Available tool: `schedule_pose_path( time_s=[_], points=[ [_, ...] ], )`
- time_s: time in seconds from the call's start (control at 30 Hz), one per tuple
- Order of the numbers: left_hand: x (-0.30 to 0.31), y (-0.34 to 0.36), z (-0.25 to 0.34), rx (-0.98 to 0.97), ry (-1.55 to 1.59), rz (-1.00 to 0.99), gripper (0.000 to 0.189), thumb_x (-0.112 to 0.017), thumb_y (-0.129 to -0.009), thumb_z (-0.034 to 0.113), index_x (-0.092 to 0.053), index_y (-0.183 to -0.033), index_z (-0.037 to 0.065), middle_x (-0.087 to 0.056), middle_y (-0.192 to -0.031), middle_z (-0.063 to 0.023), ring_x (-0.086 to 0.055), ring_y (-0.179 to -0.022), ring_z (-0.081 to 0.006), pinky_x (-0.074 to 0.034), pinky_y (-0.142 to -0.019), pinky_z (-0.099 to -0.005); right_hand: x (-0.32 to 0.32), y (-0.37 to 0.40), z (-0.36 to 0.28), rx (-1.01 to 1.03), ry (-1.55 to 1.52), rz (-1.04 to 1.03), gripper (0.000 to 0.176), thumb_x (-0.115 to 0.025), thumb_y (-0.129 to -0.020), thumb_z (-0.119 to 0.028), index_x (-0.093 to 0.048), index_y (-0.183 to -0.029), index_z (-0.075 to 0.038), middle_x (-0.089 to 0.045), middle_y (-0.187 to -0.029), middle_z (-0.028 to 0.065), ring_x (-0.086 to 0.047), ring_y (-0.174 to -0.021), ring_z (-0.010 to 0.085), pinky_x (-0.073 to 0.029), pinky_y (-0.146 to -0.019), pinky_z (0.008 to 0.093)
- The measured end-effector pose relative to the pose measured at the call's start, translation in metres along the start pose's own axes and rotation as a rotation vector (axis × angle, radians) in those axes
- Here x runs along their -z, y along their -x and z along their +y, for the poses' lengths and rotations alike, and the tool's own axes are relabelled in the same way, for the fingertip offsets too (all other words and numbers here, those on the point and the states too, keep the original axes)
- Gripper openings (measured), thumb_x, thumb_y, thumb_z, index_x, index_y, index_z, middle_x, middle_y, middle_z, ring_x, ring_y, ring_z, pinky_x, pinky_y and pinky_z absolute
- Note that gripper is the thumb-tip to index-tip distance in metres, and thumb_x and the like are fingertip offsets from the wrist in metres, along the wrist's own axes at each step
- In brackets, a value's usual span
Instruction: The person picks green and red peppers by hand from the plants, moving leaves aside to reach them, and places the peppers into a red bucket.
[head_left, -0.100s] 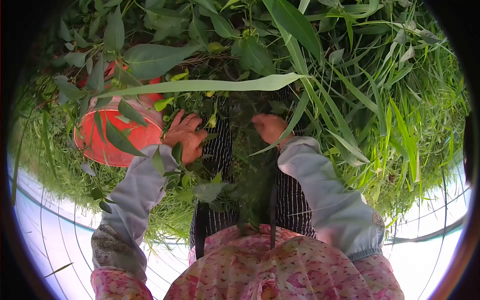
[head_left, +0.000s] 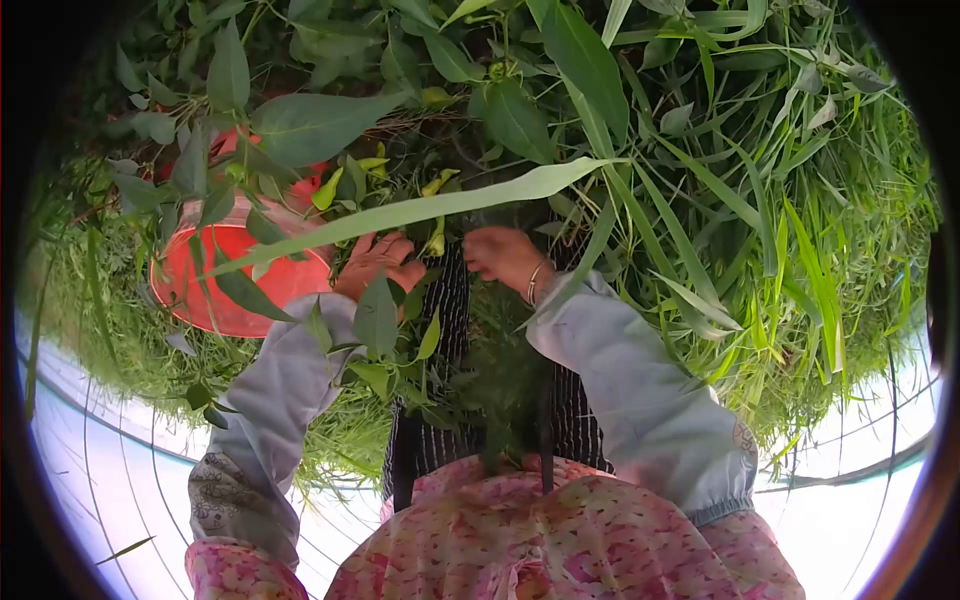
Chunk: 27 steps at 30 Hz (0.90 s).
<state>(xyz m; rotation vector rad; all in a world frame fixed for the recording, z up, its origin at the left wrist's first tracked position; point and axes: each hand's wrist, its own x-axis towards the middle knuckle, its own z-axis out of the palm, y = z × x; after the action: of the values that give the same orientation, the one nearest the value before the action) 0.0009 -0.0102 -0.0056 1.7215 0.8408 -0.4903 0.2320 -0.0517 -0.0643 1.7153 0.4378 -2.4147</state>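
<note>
Nearest us, at 6 o'clock, spreads our pink floral garment. Our right hand, near 12 o'clock, has just shifted inward, bringing both hands close to the slender yellow-green peppers at 11 o'clock; its fingers are curled, and we cannot tell whether they grip anything. At 10 o'clock our left hand has loosely bent fingers, partly behind leaves, their hold unclear. Just beside it, towards 9 o'clock, we see the round red plastic bucket, its mouth tilted towards us
</note>
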Motion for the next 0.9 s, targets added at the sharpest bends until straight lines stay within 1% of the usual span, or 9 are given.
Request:
schedule_pose_path(
  time_s=[0.07,0.27,0.43,0.53,0.67,0.7,0.73,0.83,0.9],
  points=[
    [0.000,-0.003,0.005,0.059,-0.116,0.054,0.041,-0.069,-0.061,0.021,-0.062,-0.100,0.010,-0.052,-0.111,-0.0131,-0.042,-0.120,-0.0305,-0.020,-0.108,-0.0512,-0.026,-0.009,-0.039,-0.155,-0.357,-0.024,0.033,-0.064,-0.084,-0.025,-0.058,-0.104,0.000,-0.064,-0.087,0.0073,-0.063,-0.079,0.0177,-0.050,-0.067,0.0303],
    [0.008,0.001,0.007,0.129,-0.084,0.030,0.038,-0.063,-0.068,0.032,-0.062,-0.099,0.011,-0.052,-0.106,-0.0092,-0.044,-0.117,-0.0262,-0.019,-0.107,-0.0505,-0.057,-0.009,-0.028,-0.098,-0.823,-0.008,0.023,-0.062,-0.084,-0.018,-0.058,-0.101,-0.002,-0.063,-0.090,0.0069,-0.063,-0.080,0.0173,-0.051,-0.064,0.0273],
    [0.001,-0.008,0.007,0.103,-0.134,-0.029,0.038,-0.063,-0.066,0.028,-0.060,-0.101,0.013,-0.055,-0.101,-0.0072,-0.045,-0.115,-0.0252,-0.022,-0.106,-0.0495,-0.058,0.019,-0.014,0.014,-1.107,0.096,0.014,-0.064,-0.084,-0.017,-0.061,-0.096,-0.010,-0.061,-0.082,-0.0014,-0.057,-0.065,0.0073,-0.045,-0.054,0.0211],
    [0.009,-0.010,0.007,0.190,-0.135,-0.089,0.035,-0.061,-0.068,0.027,-0.060,-0.100,0.014,-0.057,-0.096,-0.0047,-0.048,-0.109,-0.0226,-0.024,-0.105,-0.0474,-0.064,0.047,-0.023,0.075,-0.929,0.035,0.011,-0.061,-0.086,-0.018,-0.059,-0.087,-0.008,-0.060,-0.076,0.0013,-0.057,-0.066,0.0105,-0.046,-0.059,0.0229],
    [0.001,-0.006,-0.001,0.070,-0.217,0.076,0.023,-0.055,-0.074,0.022,-0.058,-0.093,0.010,-0.056,-0.091,-0.0080,-0.053,-0.099,-0.0247,-0.031,-0.102,-0.0455,-0.054,0.059,-0.020,0.110,-0.830,-0.054,0.020,-0.059,-0.088,-0.026,-0.061,-0.087,-0.006,-0.063,-0.078,0.0038,-0.058,-0.065,0.0100,-0.046,-0.059,0.0231],
    [-0.006,-0.005,-0.004,0.077,-0.241,0.077,0.021,-0.054,-0.073,0.021,-0.058,-0.092,0.011,-0.058,-0.091,-0.0073,-0.053,-0.099,-0.0227,-0.031,-0.103,-0.0447,-0.041,0.053,-0.022,0.048,-0.694,0.011,0.023,-0.054,-0.090,-0.026,-0.062,-0.090,-0.004,-0.063,-0.079,0.0044,-0.060,-0.068,0.0118,-0.049,-0.061,0.0249],
    [-0.006,-0.008,-0.004,0.083,-0.270,0.082,0.020,-0.054,-0.073,0.020,-0.058,-0.090,0.011,-0.059,-0.092,-0.0065,-0.054,-0.098,-0.0207,-0.030,-0.103,-0.0439,-0.033,0.032,-0.019,-0.068,-0.826,0.090,0.022,-0.062,-0.086,-0.026,-0.061,-0.089,-0.003,-0.062,-0.076,0.0047,-0.061,-0.066,0.0117,-0.049,-0.055,0.0244],
    [0.003,-0.009,0.006,0.103,-0.191,0.217,0.018,-0.055,-0.071,0.019,-0.061,-0.085,0.010,-0.061,-0.080,-0.0075,-0.056,-0.098,-0.0217,-0.030,-0.103,-0.0442,-0.007,-0.029,-0.012,-0.078,-0.679,0.268,0.018,-0.056,-0.088,-0.019,-0.060,-0.098,-0.004,-0.063,-0.085,0.0050,-0.062,-0.075,0.0132,-0.051,-0.061,0.0261],
    [-0.012,-0.001,-0.003,0.194,0.147,0.265,0.027,-0.060,-0.066,0.017,-0.061,-0.092,0.009,-0.060,-0.092,-0.0111,-0.053,-0.105,-0.0249,-0.027,-0.105,-0.0454,-0.006,-0.080,0.008,-0.067,-0.773,0.313,0.018,-0.058,-0.086,-0.017,-0.059,-0.099,-0.005,-0.063,-0.086,0.0048,-0.062,-0.074,0.0131,-0.051,-0.059,0.0255]
  ],
)
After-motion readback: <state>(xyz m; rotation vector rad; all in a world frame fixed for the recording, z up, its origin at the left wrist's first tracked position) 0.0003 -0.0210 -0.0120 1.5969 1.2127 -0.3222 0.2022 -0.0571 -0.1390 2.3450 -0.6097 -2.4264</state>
